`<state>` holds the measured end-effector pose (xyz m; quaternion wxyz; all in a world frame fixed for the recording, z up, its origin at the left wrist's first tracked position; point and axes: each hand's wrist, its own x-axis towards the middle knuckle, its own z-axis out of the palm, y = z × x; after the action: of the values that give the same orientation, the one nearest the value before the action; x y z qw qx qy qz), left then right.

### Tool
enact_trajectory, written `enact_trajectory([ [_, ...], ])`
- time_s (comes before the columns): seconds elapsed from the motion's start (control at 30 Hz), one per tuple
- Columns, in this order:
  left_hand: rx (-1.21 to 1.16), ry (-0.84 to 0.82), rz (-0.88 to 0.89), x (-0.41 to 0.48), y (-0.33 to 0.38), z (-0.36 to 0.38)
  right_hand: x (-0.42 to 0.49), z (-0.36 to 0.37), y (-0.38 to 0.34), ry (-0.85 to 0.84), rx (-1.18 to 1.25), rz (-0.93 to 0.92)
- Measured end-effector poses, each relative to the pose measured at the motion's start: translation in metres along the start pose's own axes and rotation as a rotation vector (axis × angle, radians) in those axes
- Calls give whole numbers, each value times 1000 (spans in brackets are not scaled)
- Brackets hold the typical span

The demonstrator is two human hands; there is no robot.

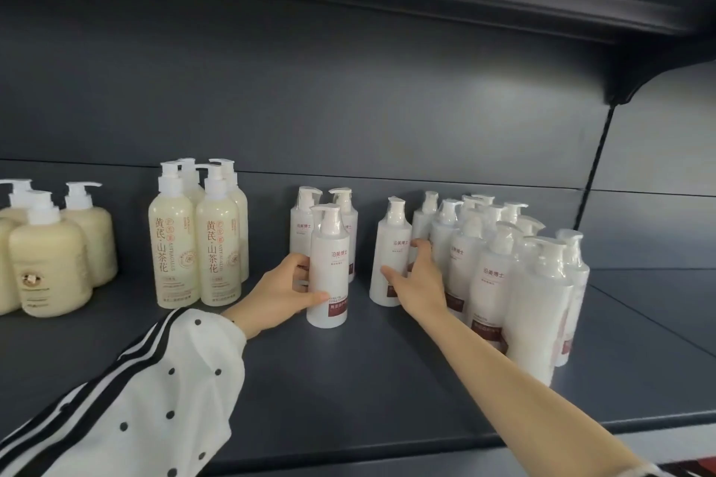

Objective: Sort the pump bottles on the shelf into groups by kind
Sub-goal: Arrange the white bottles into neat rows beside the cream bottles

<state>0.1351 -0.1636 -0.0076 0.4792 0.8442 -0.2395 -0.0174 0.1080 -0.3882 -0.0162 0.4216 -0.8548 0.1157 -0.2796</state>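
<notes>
Left hand (279, 292) fingers hold a tall white plastic pump bottle (328, 263) w/ dark red label, upright on the dark grey shelf (348, 379); right hand (420, 283) fingers hold a second such bottle (389, 240) nearby.

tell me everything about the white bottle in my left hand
The white bottle is a tall, slim, glossy plastic cylinder with a white pump head under clear film, red lettering high up and a dark red label band near its base. It stands upright on the dark shelf, in front of two like bottles. The left hand grips its lower half, thumb across the front. The right hand grips a lone bottle, apart from it.
</notes>
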Motion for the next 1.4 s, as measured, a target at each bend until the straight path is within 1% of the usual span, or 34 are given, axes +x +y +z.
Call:
enact_trajectory([
  [0.23, -30, 62, -48, 4, -19, -14, 32, 26, -1, -6, 7, 27],
  [0.4, -83, 94, -74, 6, -28, -19, 46, 43, 2, 5, 21, 17],
  [0.5, -73, 110, -76, 8, -29, -20, 52, 49, 3, 7, 19, 16],
  [0.73, -118, 111, -82, 12, -33, -23, 59, 56, 7, 16, 27, 18],
  [1.07, -133, 133, -84, 23, -41, -18, 62, 52, 6, -22, 33, 18],
  [1.13, -104, 135, -74, 25, -41, -17, 60, 50, 6, -50, 28, 19],
  [1.23, 4, 157, -48, 28, -40, -18, 54, 44, 4, -127, 4, 57],
  [1.3, 107, 228, -41, 30, -42, -19, 47, 39, 5, -174, -17, 90],
  [1.4, 199, 371, -18, 24, -41, -21, 31, 27, 5, -240, -127, 57],
])
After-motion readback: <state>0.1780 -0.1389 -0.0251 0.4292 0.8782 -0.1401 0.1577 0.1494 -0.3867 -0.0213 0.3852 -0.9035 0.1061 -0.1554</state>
